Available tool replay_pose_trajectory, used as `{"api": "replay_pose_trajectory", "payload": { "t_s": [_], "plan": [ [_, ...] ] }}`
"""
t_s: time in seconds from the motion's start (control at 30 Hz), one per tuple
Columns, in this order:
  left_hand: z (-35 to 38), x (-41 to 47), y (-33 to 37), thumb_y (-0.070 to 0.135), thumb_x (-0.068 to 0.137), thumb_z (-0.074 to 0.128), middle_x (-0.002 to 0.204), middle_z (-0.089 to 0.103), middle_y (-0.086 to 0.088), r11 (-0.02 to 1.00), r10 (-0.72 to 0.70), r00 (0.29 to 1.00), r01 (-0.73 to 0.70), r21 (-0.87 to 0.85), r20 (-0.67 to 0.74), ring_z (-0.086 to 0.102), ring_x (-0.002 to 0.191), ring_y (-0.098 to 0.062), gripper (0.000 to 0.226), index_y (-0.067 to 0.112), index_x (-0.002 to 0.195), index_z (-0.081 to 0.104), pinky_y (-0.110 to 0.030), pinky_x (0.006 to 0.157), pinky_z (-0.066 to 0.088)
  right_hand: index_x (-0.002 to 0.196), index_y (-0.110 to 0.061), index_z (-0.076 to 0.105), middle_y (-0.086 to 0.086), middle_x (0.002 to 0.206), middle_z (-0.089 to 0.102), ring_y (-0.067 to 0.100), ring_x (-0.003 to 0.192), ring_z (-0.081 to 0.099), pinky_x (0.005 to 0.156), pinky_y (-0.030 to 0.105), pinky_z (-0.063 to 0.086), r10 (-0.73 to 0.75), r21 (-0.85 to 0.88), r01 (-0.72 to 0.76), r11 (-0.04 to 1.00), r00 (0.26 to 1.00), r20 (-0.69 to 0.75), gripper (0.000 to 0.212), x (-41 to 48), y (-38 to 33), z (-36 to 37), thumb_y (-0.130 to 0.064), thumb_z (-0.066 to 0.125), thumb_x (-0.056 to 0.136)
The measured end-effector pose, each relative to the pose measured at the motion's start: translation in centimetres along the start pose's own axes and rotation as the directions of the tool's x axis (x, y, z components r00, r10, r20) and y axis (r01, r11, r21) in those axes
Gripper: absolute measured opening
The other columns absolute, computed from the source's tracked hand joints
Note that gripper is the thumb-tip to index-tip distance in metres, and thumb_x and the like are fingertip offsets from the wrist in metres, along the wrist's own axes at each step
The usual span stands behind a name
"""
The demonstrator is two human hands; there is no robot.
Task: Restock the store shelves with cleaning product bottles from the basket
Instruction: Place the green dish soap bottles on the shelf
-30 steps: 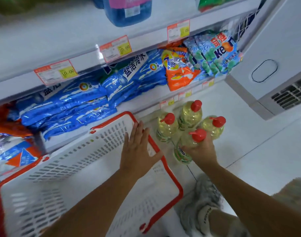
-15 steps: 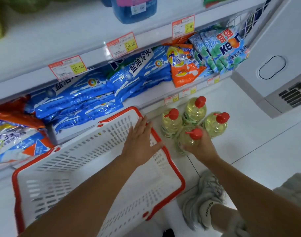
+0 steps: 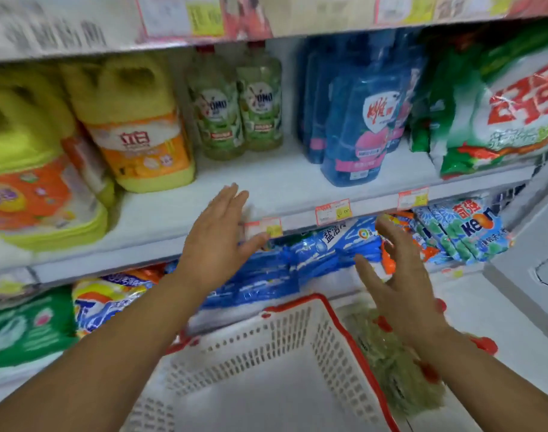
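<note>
Fingers (image 3: 235,194) of the left hand (image 3: 216,241) and right hand (image 3: 400,285) are spread, empty, before the shelf (image 3: 266,182); next, I judge, they must grasp the blurred bottles (image 3: 388,369) on the floor (image 3: 484,300) right of the basket (image 3: 282,335).

Bright, even light with soft, faint shadows under the shelf (image 3: 297,185). Motion blur smears most of the view — worst along the top price strip and on the bottles (image 3: 388,363) beside the basket (image 3: 338,319). Wide-angle bending bows the shelf edges.
</note>
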State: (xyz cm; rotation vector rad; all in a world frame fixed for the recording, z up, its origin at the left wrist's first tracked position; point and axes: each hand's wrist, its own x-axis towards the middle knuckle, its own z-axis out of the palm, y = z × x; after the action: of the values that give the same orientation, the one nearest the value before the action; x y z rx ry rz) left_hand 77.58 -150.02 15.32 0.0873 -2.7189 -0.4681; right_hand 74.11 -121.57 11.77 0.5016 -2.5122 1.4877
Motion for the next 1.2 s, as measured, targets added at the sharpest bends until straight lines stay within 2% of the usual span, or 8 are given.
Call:
{"api": "replay_pose_trajectory", "payload": {
  "t_s": [0.3,0.5,0.57,0.63,0.7,0.87,1.1,1.2],
  "plan": [
    [-0.6,2.6,-8.4,0.092,0.074,0.011,0.156,0.038,0.005,0.936,-0.152,0.985,0.117,0.331,0.082,0.036,0.143,-0.013,0.101,0.029,0.146,0.045,-0.034,0.111,0.037,0.15,-0.02,0.032,0.005,0.147,0.04,0.018,0.133,0.043,0.113,0.039,0.037,-0.143,-0.059,0.157,0.986,0.971,0.192,0.068,16.8,-6.5,10.6,-0.028,0.066,0.092],
    [1.3,2.6,-9.4,0.082,0.083,0.029,0.127,0.067,-0.002,0.925,-0.036,0.997,0.056,0.375,-0.062,0.066,0.114,-0.018,0.082,0.022,0.117,0.073,-0.037,0.084,0.057,0.148,-0.018,0.032,-0.004,0.14,0.048,0.019,0.127,0.049,0.109,0.036,0.039,-0.063,-0.02,0.069,0.997,0.977,0.203,0.078,25.2,-5.9,15.9,-0.038,0.073,0.085],
    [1.6,2.6,-9.6,0.081,0.085,0.028,0.126,0.068,-0.003,0.927,-0.012,0.996,0.043,0.374,-0.085,0.067,0.113,-0.019,0.082,0.021,0.116,0.074,-0.037,0.083,0.057,0.142,-0.025,0.041,-0.002,0.139,0.053,0.021,0.12,0.057,0.106,0.043,0.047,-0.025,0.076,0.013,0.997,0.985,0.168,0.051,27.1,-6.3,17.4,-0.038,0.06,0.096],
    [1.7,2.5,-9.6,0.081,0.086,0.025,0.127,0.067,-0.004,0.928,-0.019,0.997,0.045,0.371,-0.073,0.066,0.114,-0.02,0.083,0.02,0.117,0.073,-0.038,0.084,0.057,0.143,-0.029,0.036,-0.019,0.124,0.05,-0.001,0.097,0.057,0.077,0.012,0.055,-0.022,0.207,-0.006,0.978,0.99,0.137,0.055,28.7,-6.5,18.7,-0.018,0.064,0.096],
    [1.7,2.6,-9.6,0.081,0.087,0.021,0.127,0.066,-0.004,0.925,-0.029,0.998,0.049,0.378,-0.058,0.066,0.115,-0.02,0.085,0.021,0.118,0.073,-0.04,0.084,0.057,0.135,-0.031,0.03,-0.025,0.114,0.046,-0.01,0.093,0.05,0.063,-0.003,0.042,0.058,0.284,-0.08,0.955,0.995,0.086,0.079,29.9,-6.6,19.6,-0.012,0.081,0.079],
    [1.6,2.7,-9.5,0.082,0.086,0.024,0.127,0.067,-0.003,0.916,-0.034,0.998,0.056,0.398,-0.061,0.066,0.113,-0.021,0.084,0.021,0.118,0.073,-0.041,0.083,0.058,0.138,-0.019,0.045,-0.004,0.128,0.052,0.01,0.111,0.054,0.099,0.022,0.045,0.124,0.214,-0.115,0.97,0.992,-0.029,0.098,30.7,-5.6,19.1,-0.033,0.091,0.053],
    [1.6,2.7,-9.5,0.081,0.084,0.028,0.124,0.068,-0.005,0.923,-0.016,0.996,0.049,0.382,-0.089,0.068,0.111,-0.021,0.083,0.019,0.115,0.074,-0.04,0.082,0.058,0.134,-0.008,0.041,0.007,0.13,0.043,0.02,0.117,0.048,0.1,0.03,0.044,0.062,0.055,-0.057,0.997,0.993,-0.099,0.083,27.3,-4.0,17.7,-0.024,0.089,0.067],
    [1.7,2.6,-9.4,0.078,0.083,0.035,0.12,0.071,-0.006,0.932,0.008,0.991,0.04,0.36,-0.131,0.069,0.107,-0.021,0.078,0.017,0.109,0.076,-0.039,0.079,0.059,0.139,-0.01,0.035,-0.002,0.13,0.047,0.012,0.116,0.052,0.089,0.019,0.051,0.055,0.269,-0.048,0.962,0.998,-0.018,0.097,27.8,-5.8,17.1,-0.019,0.093,0.062]
  ]
}}
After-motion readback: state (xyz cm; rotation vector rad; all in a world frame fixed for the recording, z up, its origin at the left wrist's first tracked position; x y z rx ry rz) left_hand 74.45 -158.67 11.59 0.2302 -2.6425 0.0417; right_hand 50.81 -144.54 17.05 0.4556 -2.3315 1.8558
